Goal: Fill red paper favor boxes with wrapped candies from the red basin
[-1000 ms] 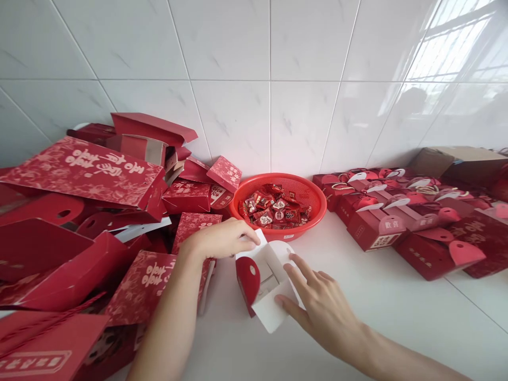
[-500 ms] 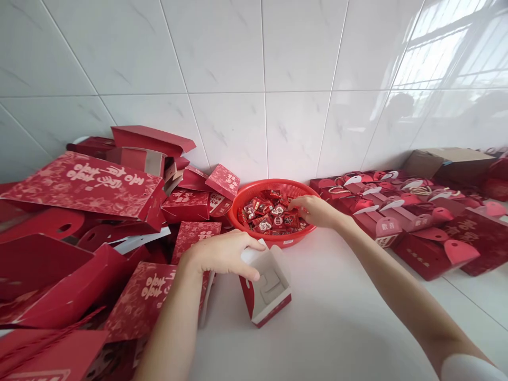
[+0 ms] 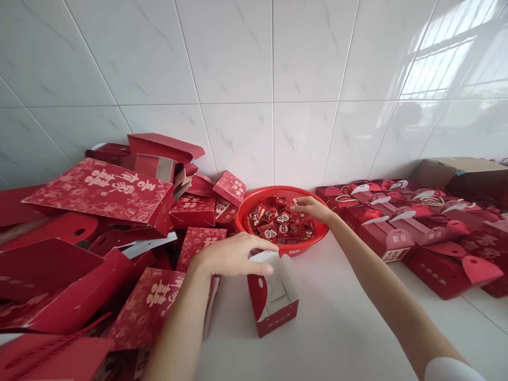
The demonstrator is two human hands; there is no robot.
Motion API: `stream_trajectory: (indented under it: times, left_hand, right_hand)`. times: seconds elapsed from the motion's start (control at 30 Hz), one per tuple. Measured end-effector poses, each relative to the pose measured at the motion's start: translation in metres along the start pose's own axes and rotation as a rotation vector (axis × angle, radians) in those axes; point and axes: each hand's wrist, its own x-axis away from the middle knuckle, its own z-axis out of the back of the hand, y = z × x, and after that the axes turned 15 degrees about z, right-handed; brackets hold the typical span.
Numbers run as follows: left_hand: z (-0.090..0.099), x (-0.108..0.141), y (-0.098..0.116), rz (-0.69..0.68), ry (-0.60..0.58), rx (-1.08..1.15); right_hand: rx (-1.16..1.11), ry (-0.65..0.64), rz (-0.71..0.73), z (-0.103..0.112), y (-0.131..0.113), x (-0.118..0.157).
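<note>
My left hand [image 3: 234,255] grips the far left edge of a small red gift box [image 3: 278,320], thumb over the opening and fingers along the back flap. The box stands upright on the white surface with its top open and its pale inside showing no contents. My right hand [image 3: 311,207] reaches into the right side of a red plastic basket [image 3: 291,247]. Its fingers are pinched together on a wrapped candy at the fingertips, only partly visible. Red-wrapped candies [image 3: 273,225] with white-and-dark print lie across the basket's bottom.
Unfilled-looking red boxes and bags [image 3: 107,185] are heaped on the left, close to my left forearm. Rows of closed red gift boxes [image 3: 391,233] stand on the right. Behind them is a brown cardboard box [image 3: 460,166]. A white tiled wall [image 3: 238,127] rises behind the basket.
The view has shifted slightly, so everything sits a little lower and further right. The gift box stands more upright. My right hand remains at the candies, fingertips slightly higher above them.
</note>
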Motion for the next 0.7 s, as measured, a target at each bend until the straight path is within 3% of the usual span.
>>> stream_trajectory:
  times: [0.07,0.13,0.23,0.37,0.5,0.7]
  left_hand:
    - [-0.002,-0.009,-0.001,-0.025,0.058,0.106]
    - [-0.006,-0.023,-0.001,-0.044,0.162,0.306]
    - [-0.016,-0.053,0.002,0.005,0.287,0.785]
    - [-0.029,-0.087,0.005,0.038,0.298,0.952]
    - [-0.036,-0.107,0.001,0.038,0.366,1.095]
    - [-0.041,-0.116,-0.007,-0.007,0.438,1.234]
  right_hand:
    - [-0.287,0.113,0.05,-0.007,-0.006,0.0]
    - [-0.408,0.184,0.102,-0.015,-0.012,-0.001]
    - [-0.399,0.222,0.231,-0.029,-0.019,-0.005]
    - [-0.344,0.182,0.393,-0.04,-0.021,-0.005]
    - [-0.355,0.165,0.369,-0.04,-0.022,0.002]
    - [-0.218,0.47,0.197,-0.02,-0.008,0.005]
